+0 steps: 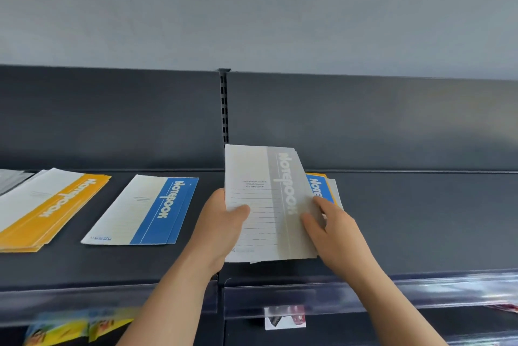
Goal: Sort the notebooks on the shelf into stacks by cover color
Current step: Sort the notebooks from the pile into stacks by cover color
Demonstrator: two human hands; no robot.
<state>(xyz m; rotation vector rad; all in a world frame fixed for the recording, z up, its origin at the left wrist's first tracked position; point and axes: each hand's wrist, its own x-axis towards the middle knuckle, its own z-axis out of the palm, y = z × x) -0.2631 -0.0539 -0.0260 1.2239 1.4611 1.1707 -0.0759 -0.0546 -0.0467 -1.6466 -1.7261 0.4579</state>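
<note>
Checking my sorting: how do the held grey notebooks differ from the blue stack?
The grey notebooks have a grey band, the blue stack a blue one. Grey notebooks are held up by left hand and right hand; blue stack lies flat on the shelf. Both read Notebook.

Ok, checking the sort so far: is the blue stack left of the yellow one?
No, the blue stack lies right of the yellow stack.

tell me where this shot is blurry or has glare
Head view: the grey notebooks being held and the blue stack read fairly sharp; the yellow packets on the lower shelf are smeared; pale glare streaks the clear price rail at right.
</note>
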